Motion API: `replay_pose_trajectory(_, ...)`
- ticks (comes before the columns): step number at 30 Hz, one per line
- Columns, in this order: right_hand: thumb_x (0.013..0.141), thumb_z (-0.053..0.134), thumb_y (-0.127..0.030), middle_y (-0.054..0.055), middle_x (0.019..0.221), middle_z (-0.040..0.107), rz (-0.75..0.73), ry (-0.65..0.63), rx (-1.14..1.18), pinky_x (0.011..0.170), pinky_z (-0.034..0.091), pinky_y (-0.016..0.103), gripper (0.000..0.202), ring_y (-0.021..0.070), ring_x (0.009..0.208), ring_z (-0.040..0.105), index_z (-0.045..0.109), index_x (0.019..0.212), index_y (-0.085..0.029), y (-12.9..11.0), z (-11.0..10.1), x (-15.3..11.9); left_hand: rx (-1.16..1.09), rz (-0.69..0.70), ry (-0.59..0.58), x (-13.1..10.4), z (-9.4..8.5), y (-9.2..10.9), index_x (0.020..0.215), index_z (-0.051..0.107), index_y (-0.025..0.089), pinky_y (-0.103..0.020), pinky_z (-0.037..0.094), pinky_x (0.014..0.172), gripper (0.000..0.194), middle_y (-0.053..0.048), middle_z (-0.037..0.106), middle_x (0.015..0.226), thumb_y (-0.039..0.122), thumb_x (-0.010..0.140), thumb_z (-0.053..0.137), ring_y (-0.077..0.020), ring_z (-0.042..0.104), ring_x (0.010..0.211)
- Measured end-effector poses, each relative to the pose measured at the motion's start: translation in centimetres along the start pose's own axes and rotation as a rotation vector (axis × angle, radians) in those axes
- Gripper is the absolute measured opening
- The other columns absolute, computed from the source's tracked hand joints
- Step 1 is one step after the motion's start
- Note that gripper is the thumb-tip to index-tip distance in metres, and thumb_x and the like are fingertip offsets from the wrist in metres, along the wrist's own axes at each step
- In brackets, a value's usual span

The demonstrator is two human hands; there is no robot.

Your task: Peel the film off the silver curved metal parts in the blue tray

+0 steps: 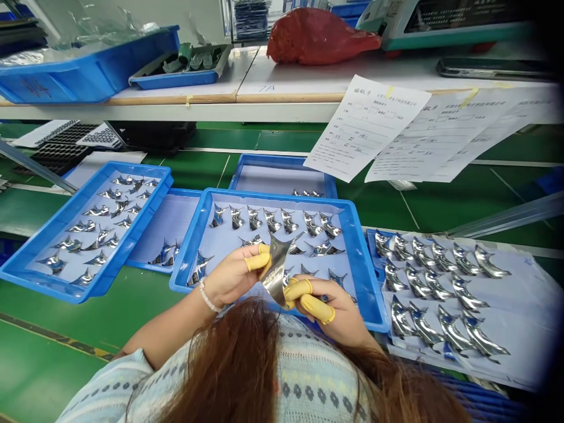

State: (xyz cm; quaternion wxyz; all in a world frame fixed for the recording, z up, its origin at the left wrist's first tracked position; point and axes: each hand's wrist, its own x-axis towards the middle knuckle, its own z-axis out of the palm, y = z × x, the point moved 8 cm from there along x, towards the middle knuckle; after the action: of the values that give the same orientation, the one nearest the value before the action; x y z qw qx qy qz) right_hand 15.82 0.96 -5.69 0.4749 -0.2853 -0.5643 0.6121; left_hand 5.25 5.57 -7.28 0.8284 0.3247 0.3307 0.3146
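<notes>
A shiny curved metal part (277,267) with pointed corners is held up between my two hands, over the near edge of the middle blue tray (370,282). My left hand (235,273) pinches its left side, a yellow finger cot on a fingertip. With yellow cots on its fingers, my right hand (328,302) grips the lower right end of the same part. Behind the hands, several similar metal parts (271,220) lie in rows on the tray's pale liner. Some of them are partly hidden by my hands.
On the left, a tilted blue tray (163,188) holds more metal parts, overlapping another tray (145,249). Rows of parts lie on a white sheet (520,311) at right. Paper forms (365,126) hang from the shelf, which carries a red bag (317,36) and a scale (458,29).
</notes>
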Motion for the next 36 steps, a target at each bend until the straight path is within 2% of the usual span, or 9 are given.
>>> replay_pose_trajectory(5,0.088,0.062,-0.022,0.003,0.081,0.065,0.019,-0.001,-0.017,0.067,0.046,0.027,0.009,0.0165,0.072,0.058,0.07,0.089,-0.02,0.3,0.1,0.0,-0.142,-0.068,0.011,1.0,-0.3,-1.5,0.075,0.061,0.012,-0.022,0.04,0.06,0.03,0.0,0.054,0.066,0.033,0.064,0.079,-0.0087,0.049,0.06)
replay_pose_trajectory(10,0.085,0.067,-0.027,0.003,0.074,0.064,0.105,0.05,0.049,0.063,0.046,0.026,0.012,0.0159,0.067,0.057,0.066,0.077,-0.018,1.4,-0.1,0.0,-0.066,-0.075,0.037,1.2,-0.6,-2.4,0.073,0.057,0.013,-0.023,0.037,0.059,0.032,0.001,0.051,0.068,0.038,0.067,0.075,-0.009,0.045,0.061)
replay_pose_trajectory(13,0.08,0.071,-0.039,0.002,0.064,0.059,0.144,0.065,0.104,0.054,0.041,0.026,0.025,0.0149,0.057,0.051,0.064,0.07,-0.017,2.6,-0.3,-0.1,0.012,-0.034,0.022,1.1,-0.5,-1.9,0.075,0.056,0.013,-0.024,0.036,0.062,0.033,0.001,0.049,0.069,0.041,0.069,0.073,-0.0093,0.043,0.063)
replay_pose_trajectory(17,0.074,0.071,-0.053,0.001,0.06,0.056,0.214,0.122,0.254,0.042,0.025,0.023,0.039,0.0091,0.043,0.033,0.06,0.068,-0.017,4.6,-0.6,-0.3,0.031,0.024,0.03,0.5,-0.5,-0.7,0.074,0.059,0.013,-0.025,0.035,0.064,0.034,0.001,0.049,0.068,0.043,0.068,0.073,-0.0098,0.042,0.064)
replay_pose_trajectory(19,0.073,0.073,-0.052,0.001,0.061,0.057,0.24,0.152,0.308,0.042,0.022,0.022,0.039,0.0076,0.041,0.029,0.058,0.068,-0.017,5.3,-0.7,-0.4,0.036,0.06,0.042,0.1,-0.4,0.0,0.072,0.06,0.012,-0.024,0.033,0.063,0.033,0.001,0.05,0.067,0.04,0.066,0.075,-0.0091,0.041,0.062)
replay_pose_trajectory(24,0.074,0.073,-0.049,0.001,0.064,0.058,0.252,0.154,0.339,0.042,0.022,0.022,0.037,0.007,0.042,0.029,0.058,0.071,-0.016,6.0,-0.6,-0.5,0.121,0.103,0.08,-0.7,-0.4,1.1,0.076,0.063,0.013,-0.024,0.033,0.063,0.031,0.002,0.054,0.066,0.037,0.063,0.078,-0.0086,0.043,0.062)
replay_pose_trajectory(33,0.078,0.068,-0.047,0.0,0.065,0.057,0.28,0.153,0.247,0.045,0.025,0.024,0.032,0.0085,0.043,0.03,0.056,0.072,-0.017,6.6,-0.8,-0.9,0.39,0.198,0.097,-0.7,-1.0,1.7,0.07,0.059,0.013,-0.023,0.037,0.061,0.022,0.001,0.056,0.068,0.032,0.071,0.069,-0.0086,0.047,0.061)
replay_pose_trajectory(36,0.081,0.065,-0.042,-0.002,0.061,0.053,0.277,0.212,0.155,0.046,0.026,0.024,0.026,0.0097,0.045,0.032,0.062,0.084,-0.017,7.1,-1.8,-0.9,0.451,0.201,0.1,-0.3,-1.3,1.9,0.069,0.057,0.014,-0.022,0.038,0.06,0.02,0.001,0.055,0.066,0.031,0.072,0.067,-0.0085,0.047,0.06)
